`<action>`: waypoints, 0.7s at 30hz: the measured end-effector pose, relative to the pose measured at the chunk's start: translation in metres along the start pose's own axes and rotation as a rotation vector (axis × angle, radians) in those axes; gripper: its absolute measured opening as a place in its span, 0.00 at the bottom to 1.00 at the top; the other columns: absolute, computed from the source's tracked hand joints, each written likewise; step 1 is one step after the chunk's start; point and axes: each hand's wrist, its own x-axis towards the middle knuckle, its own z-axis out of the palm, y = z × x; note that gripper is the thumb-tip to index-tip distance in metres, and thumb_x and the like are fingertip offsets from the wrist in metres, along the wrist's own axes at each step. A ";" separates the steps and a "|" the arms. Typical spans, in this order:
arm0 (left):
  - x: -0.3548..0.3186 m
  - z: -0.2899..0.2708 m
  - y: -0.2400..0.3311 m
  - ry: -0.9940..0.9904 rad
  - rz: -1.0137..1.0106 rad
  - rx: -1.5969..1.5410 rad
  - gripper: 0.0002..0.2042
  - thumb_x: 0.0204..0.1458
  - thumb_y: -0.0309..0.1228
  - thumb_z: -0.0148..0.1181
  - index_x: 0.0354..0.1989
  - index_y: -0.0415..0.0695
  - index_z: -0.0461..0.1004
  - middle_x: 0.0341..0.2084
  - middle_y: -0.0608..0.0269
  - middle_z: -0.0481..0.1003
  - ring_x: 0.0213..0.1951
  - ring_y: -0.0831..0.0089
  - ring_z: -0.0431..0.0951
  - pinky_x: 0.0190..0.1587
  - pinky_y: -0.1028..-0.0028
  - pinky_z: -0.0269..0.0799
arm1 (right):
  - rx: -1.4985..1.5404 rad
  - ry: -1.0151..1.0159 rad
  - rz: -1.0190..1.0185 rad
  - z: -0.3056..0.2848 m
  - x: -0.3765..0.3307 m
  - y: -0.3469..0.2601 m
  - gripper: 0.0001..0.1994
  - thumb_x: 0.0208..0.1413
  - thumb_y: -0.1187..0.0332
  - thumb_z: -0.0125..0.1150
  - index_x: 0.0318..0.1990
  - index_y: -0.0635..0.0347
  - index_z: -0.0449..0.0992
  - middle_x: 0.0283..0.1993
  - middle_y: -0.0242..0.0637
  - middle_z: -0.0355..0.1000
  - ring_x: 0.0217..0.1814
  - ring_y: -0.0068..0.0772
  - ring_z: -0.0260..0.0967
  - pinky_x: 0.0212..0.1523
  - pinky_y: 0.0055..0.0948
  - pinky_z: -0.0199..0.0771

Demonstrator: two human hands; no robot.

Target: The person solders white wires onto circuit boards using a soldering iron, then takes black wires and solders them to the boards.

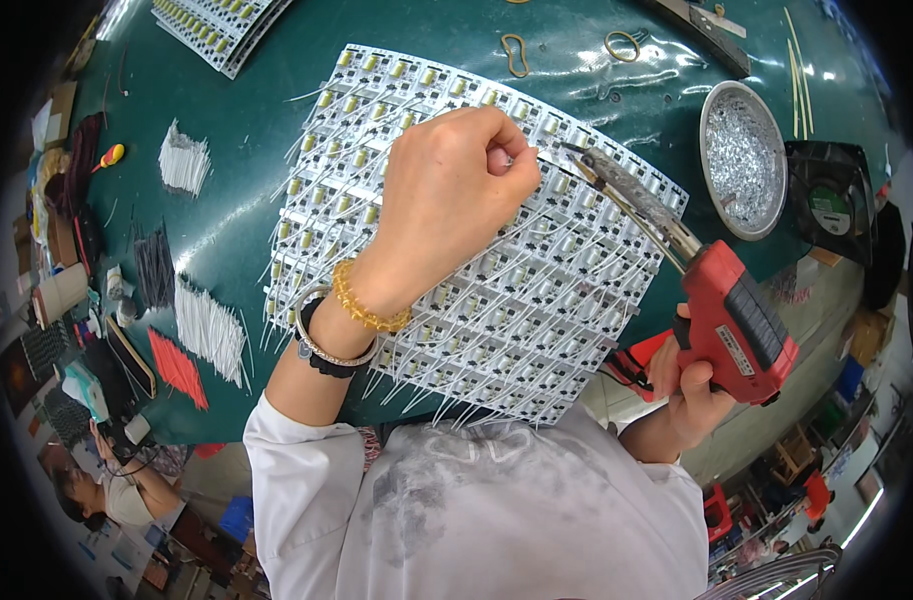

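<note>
A panel of white circuit boards (pixel 537 372) lies in front of me, set with rows of yellow and white parts, and many thin white wires stick out from it. Over its upper middle is my left hand (pixel 462 170), closed in a pinch; what the fingertips hold is hidden. My right hand (pixel 689 390) is wrapped around the handle of a red soldering gun (pixel 732 325). The gun's metal tip points up and left, over the panel's right part, a short way from my left fingertips.
Bundles of white wires (pixel 210 325), red wires (pixel 179 368) and black wires (pixel 155 265) lie on the green table at left. At right are a bowl of silvery bits (pixel 745 160) and a black fan (pixel 830 203). More circuit boards (pixel 217 30) lie upper left. Another person (pixel 137 495) sits lower left.
</note>
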 end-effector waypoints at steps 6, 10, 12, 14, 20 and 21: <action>0.002 0.001 0.000 0.007 0.012 -0.006 0.04 0.39 0.26 0.60 0.19 0.39 0.74 0.14 0.60 0.72 0.17 0.67 0.73 0.22 0.72 0.67 | 0.047 0.039 -0.006 0.002 -0.001 0.000 0.33 0.53 0.52 0.58 0.50 0.79 0.61 0.12 0.30 0.59 0.08 0.19 0.53 0.11 0.18 0.55; 0.001 -0.001 -0.001 -0.018 -0.007 0.004 0.06 0.41 0.28 0.61 0.22 0.38 0.75 0.14 0.65 0.71 0.17 0.77 0.69 0.21 0.77 0.63 | 0.085 0.038 0.022 0.007 -0.002 -0.003 0.32 0.53 0.53 0.58 0.50 0.80 0.61 0.12 0.30 0.59 0.08 0.19 0.53 0.11 0.19 0.56; 0.000 -0.002 -0.004 -0.029 -0.016 0.006 0.07 0.43 0.29 0.62 0.24 0.37 0.76 0.13 0.70 0.70 0.17 0.86 0.64 0.20 0.83 0.59 | 0.087 0.035 0.011 0.009 -0.002 -0.002 0.32 0.54 0.53 0.58 0.50 0.80 0.61 0.11 0.30 0.59 0.08 0.20 0.53 0.11 0.19 0.56; -0.003 -0.012 -0.003 -0.041 -0.056 -0.008 0.06 0.44 0.28 0.62 0.25 0.37 0.76 0.15 0.67 0.71 0.18 0.83 0.66 0.21 0.80 0.62 | 0.122 -0.006 -0.016 0.011 0.001 0.002 0.31 0.55 0.55 0.57 0.50 0.80 0.61 0.11 0.31 0.58 0.08 0.20 0.53 0.12 0.20 0.57; -0.006 -0.063 -0.008 0.169 0.162 0.345 0.06 0.42 0.27 0.61 0.28 0.39 0.73 0.24 0.57 0.72 0.26 0.64 0.73 0.30 0.70 0.69 | 0.229 -0.024 0.025 -0.011 -0.012 0.004 0.28 0.59 0.56 0.50 0.54 0.77 0.57 0.12 0.30 0.56 0.08 0.20 0.50 0.12 0.21 0.56; -0.008 -0.077 -0.013 0.262 0.179 0.570 0.07 0.42 0.27 0.61 0.29 0.39 0.73 0.25 0.56 0.73 0.29 0.60 0.74 0.32 0.68 0.69 | 0.259 -0.024 0.031 -0.013 -0.013 0.005 0.27 0.60 0.57 0.50 0.54 0.76 0.57 0.12 0.30 0.55 0.08 0.19 0.50 0.12 0.20 0.56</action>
